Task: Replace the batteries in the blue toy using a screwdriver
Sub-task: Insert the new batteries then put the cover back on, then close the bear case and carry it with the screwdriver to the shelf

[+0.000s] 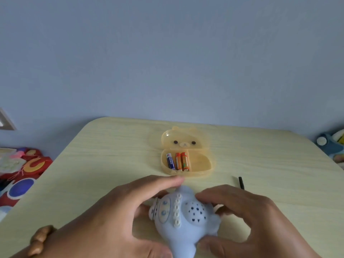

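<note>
The blue toy (183, 218) lies on the pale wooden table (111, 149) near its front edge, speaker holes and a row of white studs facing up. My left hand (119, 213) grips its left side, fingers over the top. My right hand (247, 218) grips its right side, thumb under the lower edge. Behind the toy stands an open orange bear-shaped case (201, 162) holding three batteries (178, 161), one blue and two orange. A thin black screwdriver (241, 182) lies on the table to the right, partly hidden by my right hand.
A blue-grey wall rises behind the table. Colourful toys and bags (24, 174) sit off the table's left edge. More toys (333, 146) lie past the right edge. A beaded bracelet (40, 239) is on my left wrist.
</note>
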Motion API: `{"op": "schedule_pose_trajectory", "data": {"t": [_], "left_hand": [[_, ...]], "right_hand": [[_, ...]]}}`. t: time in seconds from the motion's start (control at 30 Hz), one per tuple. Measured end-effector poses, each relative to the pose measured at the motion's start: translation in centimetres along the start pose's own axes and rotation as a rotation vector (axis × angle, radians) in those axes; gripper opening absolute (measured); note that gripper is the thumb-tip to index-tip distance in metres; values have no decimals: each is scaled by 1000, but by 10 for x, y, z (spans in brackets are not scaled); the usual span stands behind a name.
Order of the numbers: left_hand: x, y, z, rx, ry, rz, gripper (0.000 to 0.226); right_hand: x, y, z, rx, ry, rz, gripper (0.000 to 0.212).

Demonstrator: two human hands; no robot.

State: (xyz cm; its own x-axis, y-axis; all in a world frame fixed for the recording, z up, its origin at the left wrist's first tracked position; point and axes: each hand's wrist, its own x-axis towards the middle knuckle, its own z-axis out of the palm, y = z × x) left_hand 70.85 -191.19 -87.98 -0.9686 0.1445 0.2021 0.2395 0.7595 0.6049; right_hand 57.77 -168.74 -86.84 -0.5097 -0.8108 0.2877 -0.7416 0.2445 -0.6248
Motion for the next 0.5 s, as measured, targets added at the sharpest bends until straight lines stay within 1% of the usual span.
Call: {"op": "schedule_pose_trajectory", "data": {"t": [0.03,0.07,0.1,0.13,0.2,0.27,0.4,0.5], "left_hand": [[0,-5,0,-101,20,50,65],[4,-6,-10,-235,54,-16,72],[12,-1,-23,-298,81,-105,73],[8,-1,-35,-369,101,-124,70],[21,-8,-58,-344,198,-84,63],[41,-22,-85,-369,267,-93,59],[83,-68,-125,-357,416,-196,57],[104,-109,-133,-328,445,-279,56]], "right_hand": [[4,-2,-3,1,-4,6,50],[9,-4,-4,-12,-1,-4,48],[14,-7,-6,-33,13,-29,48],[23,-10,-9,-50,26,-52,48],[50,-18,-18,-70,46,-85,52],[90,-22,-25,-59,53,-114,53],[183,-13,-22,-125,66,-112,49],[231,7,-5,-125,17,-67,46]]}}
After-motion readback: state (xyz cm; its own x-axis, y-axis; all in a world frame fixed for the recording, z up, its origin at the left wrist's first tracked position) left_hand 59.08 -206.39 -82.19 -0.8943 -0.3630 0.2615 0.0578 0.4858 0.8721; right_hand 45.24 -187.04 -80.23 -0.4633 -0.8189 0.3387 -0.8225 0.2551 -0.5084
